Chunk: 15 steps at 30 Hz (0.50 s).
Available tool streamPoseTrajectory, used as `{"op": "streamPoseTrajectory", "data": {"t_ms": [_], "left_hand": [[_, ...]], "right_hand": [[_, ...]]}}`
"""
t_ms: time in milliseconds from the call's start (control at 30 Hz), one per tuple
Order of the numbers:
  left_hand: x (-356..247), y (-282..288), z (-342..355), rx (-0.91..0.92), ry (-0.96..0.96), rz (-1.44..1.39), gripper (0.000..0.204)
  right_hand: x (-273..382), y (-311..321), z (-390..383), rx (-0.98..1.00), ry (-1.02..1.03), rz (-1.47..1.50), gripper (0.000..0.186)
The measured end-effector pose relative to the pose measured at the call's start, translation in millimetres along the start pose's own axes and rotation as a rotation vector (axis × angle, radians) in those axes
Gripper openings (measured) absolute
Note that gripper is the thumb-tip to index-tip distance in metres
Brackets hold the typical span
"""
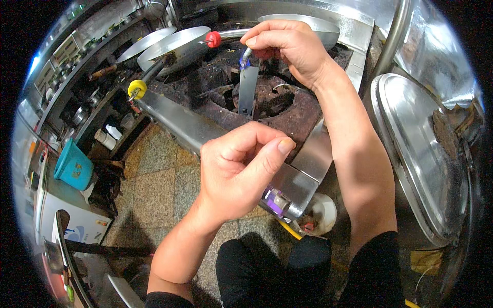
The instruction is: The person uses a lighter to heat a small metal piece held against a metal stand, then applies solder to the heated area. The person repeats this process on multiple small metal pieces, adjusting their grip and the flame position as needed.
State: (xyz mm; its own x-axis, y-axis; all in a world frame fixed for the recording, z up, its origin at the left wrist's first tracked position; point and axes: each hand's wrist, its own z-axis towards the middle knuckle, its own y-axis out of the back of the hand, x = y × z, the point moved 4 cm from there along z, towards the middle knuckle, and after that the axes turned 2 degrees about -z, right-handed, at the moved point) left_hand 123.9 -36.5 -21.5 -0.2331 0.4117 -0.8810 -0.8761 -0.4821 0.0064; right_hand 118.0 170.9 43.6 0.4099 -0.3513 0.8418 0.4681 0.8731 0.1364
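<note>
My left hand [239, 172] is closed in front of the stove, thumb pressed against the curled index finger. Whatever it may hold is hidden. My right hand [290, 49] pinches thumb and index finger together over the stove, near a wok handle with a red end [213, 39]; what is in the pinch cannot be made out. Just below those fingertips is a small blue-purple piece [244, 60], at the top of a flat grey metal strip [248, 87] that stands over the burner [269, 97]. A purple lighter-like object [276, 201] shows below my left hand, by the stove's front ledge.
Woks [174, 49] sit at the back left, one with a yellow-ended handle, and another wok [318, 32] at the back right. A large steel lid [421, 154] leans at right. A white tub [322, 213] stands below the ledge, a blue bucket [73, 164] at left.
</note>
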Motion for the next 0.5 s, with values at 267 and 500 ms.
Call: {"op": "streamPoseTrajectory", "data": {"t_ms": [267,500], "left_hand": [[-0.1,0.0,0.7,0.008,-0.009,-0.008,0.016],[0.2,0.8,0.4,0.008,-0.015,-0.019,0.017]], "right_hand": [[-0.2,0.8,0.6,-0.002,-0.002,-0.007,0.015],[-0.6,-0.4,0.4,-0.015,0.011,-0.024,0.015]]}}
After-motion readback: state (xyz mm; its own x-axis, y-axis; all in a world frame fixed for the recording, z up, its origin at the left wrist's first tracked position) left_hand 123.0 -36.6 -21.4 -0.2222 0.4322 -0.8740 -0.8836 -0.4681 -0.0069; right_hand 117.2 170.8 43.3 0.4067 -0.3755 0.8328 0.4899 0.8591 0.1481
